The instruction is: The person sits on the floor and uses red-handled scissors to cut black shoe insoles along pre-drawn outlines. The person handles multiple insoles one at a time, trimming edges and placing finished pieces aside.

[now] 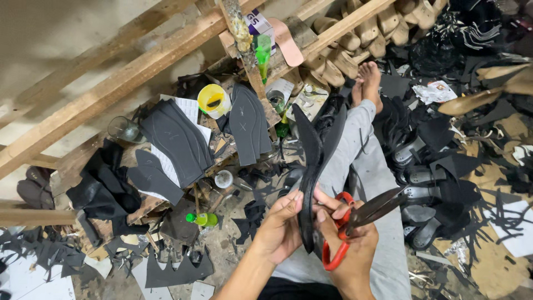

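My left hand (280, 228) pinches the lower part of a black shoe sole piece (311, 166) that stands on edge in front of me. My right hand (350, 244) grips red-handled scissors (355, 222), thumb through the loop, while its fingers also press the sole. The scissor blades (380, 204) point up to the right, slightly apart, off the sole. My outstretched leg in grey trousers (366, 161) lies beneath, with bare feet (367, 83) at its end.
A low wooden bench (166, 166) on the left carries stacked black insoles (177, 139), a yellow glue pot (214, 100) and a green bottle (262, 53). Black offcuts litter the floor. Wooden shoe lasts (355, 33) line the back. Sandal parts (422, 183) lie right.
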Demonstrator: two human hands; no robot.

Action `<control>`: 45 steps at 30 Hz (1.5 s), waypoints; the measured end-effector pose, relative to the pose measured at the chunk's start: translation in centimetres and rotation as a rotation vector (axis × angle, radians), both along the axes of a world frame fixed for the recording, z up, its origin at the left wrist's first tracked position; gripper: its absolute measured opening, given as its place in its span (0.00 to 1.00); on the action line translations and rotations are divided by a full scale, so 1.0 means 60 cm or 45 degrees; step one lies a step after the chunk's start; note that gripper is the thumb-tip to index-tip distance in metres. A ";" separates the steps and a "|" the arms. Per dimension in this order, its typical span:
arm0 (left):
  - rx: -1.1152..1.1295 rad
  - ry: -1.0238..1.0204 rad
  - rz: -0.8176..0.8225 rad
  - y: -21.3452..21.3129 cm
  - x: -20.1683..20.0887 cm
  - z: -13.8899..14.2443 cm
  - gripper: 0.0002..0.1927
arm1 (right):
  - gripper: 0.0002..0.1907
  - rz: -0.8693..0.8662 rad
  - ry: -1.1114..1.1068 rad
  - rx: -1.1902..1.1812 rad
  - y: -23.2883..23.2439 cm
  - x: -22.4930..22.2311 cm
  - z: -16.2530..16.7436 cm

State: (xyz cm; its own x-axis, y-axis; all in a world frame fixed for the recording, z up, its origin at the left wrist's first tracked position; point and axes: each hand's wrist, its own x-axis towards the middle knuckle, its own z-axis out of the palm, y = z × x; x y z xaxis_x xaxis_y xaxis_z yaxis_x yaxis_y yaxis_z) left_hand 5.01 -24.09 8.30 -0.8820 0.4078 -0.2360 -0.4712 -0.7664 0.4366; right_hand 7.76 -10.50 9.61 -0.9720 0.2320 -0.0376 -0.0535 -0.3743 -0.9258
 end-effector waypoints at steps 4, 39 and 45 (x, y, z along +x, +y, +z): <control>0.096 -0.083 -0.044 -0.004 -0.006 -0.009 0.24 | 0.11 0.070 0.082 0.110 0.007 -0.007 0.009; -0.968 0.319 0.137 -0.132 0.020 -0.125 0.25 | 0.16 0.158 -0.283 0.421 -0.019 -0.098 -0.208; -1.230 0.195 0.987 -0.338 -0.013 -0.112 0.13 | 0.13 0.375 -0.359 0.339 -0.119 -0.085 -0.166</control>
